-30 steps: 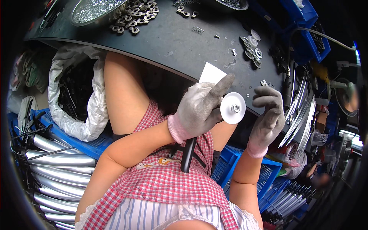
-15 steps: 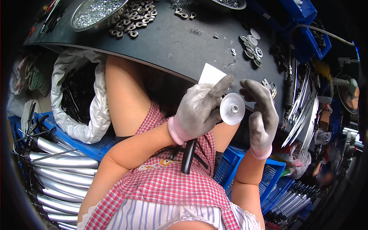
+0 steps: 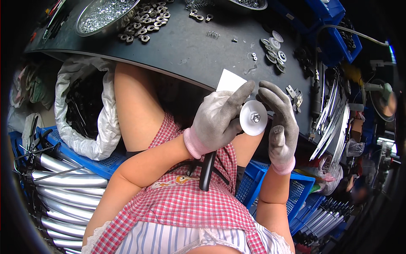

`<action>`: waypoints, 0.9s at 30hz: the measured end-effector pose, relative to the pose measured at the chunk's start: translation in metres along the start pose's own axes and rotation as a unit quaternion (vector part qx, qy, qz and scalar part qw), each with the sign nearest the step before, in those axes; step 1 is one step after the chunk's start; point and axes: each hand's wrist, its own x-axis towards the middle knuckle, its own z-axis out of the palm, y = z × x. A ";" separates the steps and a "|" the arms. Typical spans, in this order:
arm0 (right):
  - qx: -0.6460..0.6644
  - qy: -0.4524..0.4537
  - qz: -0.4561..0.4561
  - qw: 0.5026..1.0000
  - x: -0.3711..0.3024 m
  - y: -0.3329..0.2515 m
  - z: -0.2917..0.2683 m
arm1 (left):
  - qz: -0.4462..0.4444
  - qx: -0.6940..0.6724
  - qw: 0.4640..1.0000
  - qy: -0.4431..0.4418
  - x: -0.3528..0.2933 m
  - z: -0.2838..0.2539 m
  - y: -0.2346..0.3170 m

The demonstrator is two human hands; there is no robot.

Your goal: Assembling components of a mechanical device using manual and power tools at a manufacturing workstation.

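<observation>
Below the curved edge of the dark round worktable [image 3: 186, 46], a person sits with both forearms raised from the lower edge, wearing a red-checked apron [image 3: 186, 203]. Left of the table edge, a white woven sack [image 3: 91, 127] hangs open with dark metal parts inside, and beneath it lies a stack of shiny silver metal tubes [image 3: 63, 190] beside a blue plastic crate [image 3: 89, 163]. On the table's far left stands a round metal bowl [image 3: 103, 12] filled with small silvery fasteners, with a loose heap of grey hex nuts [image 3: 146, 23] just beside it.

Just under the table edge, the left hand [image 3: 218, 120], in a grey knit glove with a pink cuff, is clenched around a black-handled tool [image 3: 207, 169] whose handle hangs down toward the apron; its forefinger stretches up along the rim of a white round plastic disc [image 3: 253, 117] with a metal bolt at its centre. A white card [image 3: 230, 81] shows behind the fingers. The right hand [image 3: 279, 127], in a matching grey glove, stands upright just beside the disc, fingers curled and loose, touching its right edge; whether it grips the disc I cannot tell.

On the table's right part lies a cluster of white and metal washers [image 3: 274, 48]. Right of the table, blue plastic bins [image 3: 334, 25] stand at the top, bright metal rods [image 3: 334, 122] lean below them, and another blue mesh crate [image 3: 296, 190] sits under the right forearm.
</observation>
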 end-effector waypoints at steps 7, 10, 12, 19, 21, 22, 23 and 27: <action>0.011 0.008 -0.024 1.000 0.004 -0.013 0.000 | 0.007 -0.011 1.000 0.013 -0.002 0.003 -0.002; -0.099 -0.017 -0.037 0.994 0.014 -0.026 -0.005 | 0.024 -0.012 0.999 0.025 0.001 0.004 -0.004; -0.125 -0.032 -0.026 0.991 0.016 -0.031 -0.009 | 0.021 -0.014 1.000 0.019 0.000 0.003 -0.003; -0.262 -0.075 -0.045 0.961 0.027 -0.055 -0.014 | 0.054 -0.005 0.998 0.031 0.000 0.006 -0.010; -0.265 -0.071 -0.027 0.961 0.028 -0.055 -0.015 | 0.053 -0.003 0.998 0.029 0.000 0.006 -0.009; -0.266 -0.072 -0.027 0.961 0.029 -0.056 -0.015 | 0.055 0.000 0.998 0.026 0.000 0.006 -0.009; -0.280 -0.076 -0.046 0.956 0.030 -0.058 -0.015 | 0.054 -0.001 0.998 0.027 -0.001 0.007 -0.009; -0.269 -0.050 -0.041 0.961 0.031 -0.063 -0.011 | 0.038 -0.013 0.998 0.041 -0.001 0.007 -0.008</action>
